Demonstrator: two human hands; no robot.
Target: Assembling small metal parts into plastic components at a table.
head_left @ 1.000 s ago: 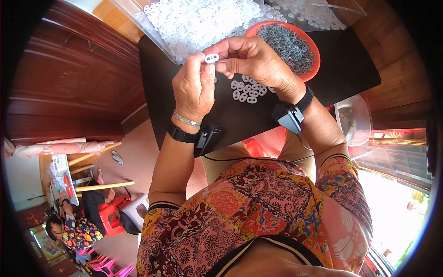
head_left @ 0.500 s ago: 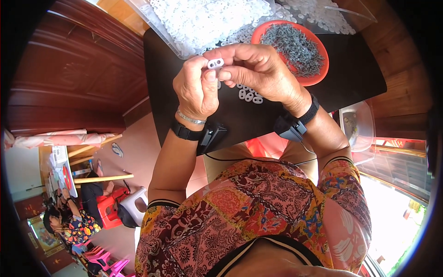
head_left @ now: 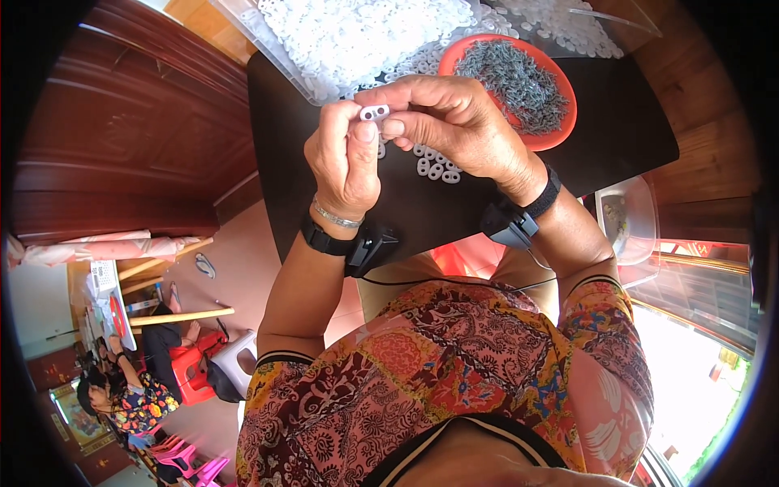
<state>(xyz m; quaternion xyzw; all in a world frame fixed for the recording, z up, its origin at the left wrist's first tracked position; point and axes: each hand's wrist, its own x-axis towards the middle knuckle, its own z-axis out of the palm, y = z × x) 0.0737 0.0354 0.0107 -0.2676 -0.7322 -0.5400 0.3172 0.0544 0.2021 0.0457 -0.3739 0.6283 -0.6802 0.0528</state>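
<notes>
Between my two hands, above the dark table, is a small white oval plastic piece with two holes (head_left: 375,113). My left hand (head_left: 345,154) pinches its left end between thumb and fingers. The thumb and forefinger of my right hand (head_left: 454,122) close on its right end, the other fingers curled behind. Whether the right fingers also hold something smaller cannot be seen. Below the hands, several similar white pieces (head_left: 436,171) lie in a group on the table (head_left: 324,235). Past my right hand stands an orange bowl (head_left: 570,122) full of small grey screw-like parts (head_left: 519,85).
A clear bin (head_left: 288,73) heaped with white pieces (head_left: 357,40) stands at the far side, beside more loose pieces (head_left: 560,24). A clear plastic tub (head_left: 641,219) is right of the table. A person (head_left: 142,398) sits at another table at far left, near a red stool (head_left: 191,373).
Both hands keep hold of the white piece and have shifted very slightly left. The left thumb stands a little more upright against it.
</notes>
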